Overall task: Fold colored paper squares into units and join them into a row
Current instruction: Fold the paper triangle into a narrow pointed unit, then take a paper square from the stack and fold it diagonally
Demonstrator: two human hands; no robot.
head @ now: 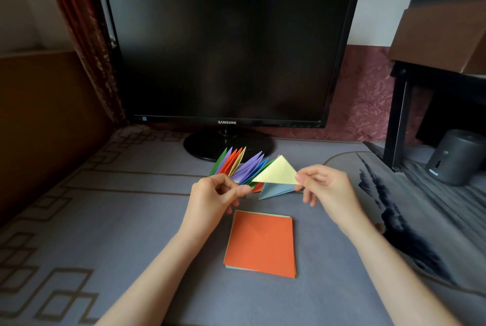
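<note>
— Where does the paper sit?

— Lifted off the bench point(131, 220), towards its far edge, in front of the monitor point(226, 49). The left hand point(218, 197) has a closed pinch grip on the bottom of the row of joined units point(244, 165), which fans away to the left. The stack of squares point(260, 243) lies flat towards the near edge, untouched.

— And the other hand?

— The right hand point(326, 186) pinches the right tip of the yellow unit point(278, 172), thumb and forefinger closed on it and the other fingers loose.

— What does the next move turn on?

— Probably the yellow unit's long edge. It runs left to right between the two grips, at the row's right end above a blue unit point(273, 190). The right hand is nearer, so it would likely push leftward along that edge.
</note>
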